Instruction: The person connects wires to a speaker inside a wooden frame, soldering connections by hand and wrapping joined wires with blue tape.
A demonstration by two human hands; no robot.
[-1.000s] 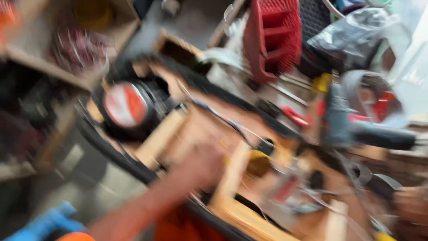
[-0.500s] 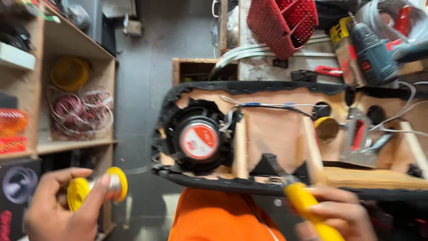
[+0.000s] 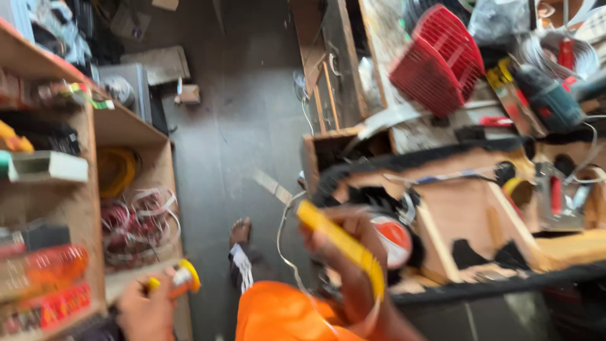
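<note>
We had the right hand [image 3: 347, 265] wrapped around a yellow tool handle [image 3: 341, 243], just in front of the speaker [image 3: 391, 240]. Left hand [image 3: 145, 309] pinched a small yellow tube [image 3: 183, 278] near the shelf [image 3: 126, 126]. Both looked light and stiff, probably easiest gripped mid-body.

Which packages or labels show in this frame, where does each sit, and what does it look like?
Red and orange packets: lower left shelf, flat, shiny, blurred.
Pale box: left shelf, flat, open-ended.
Round label: on the black speaker, red-orange on white.
Small roll: in the left hand, yellow sides, white face.
</note>
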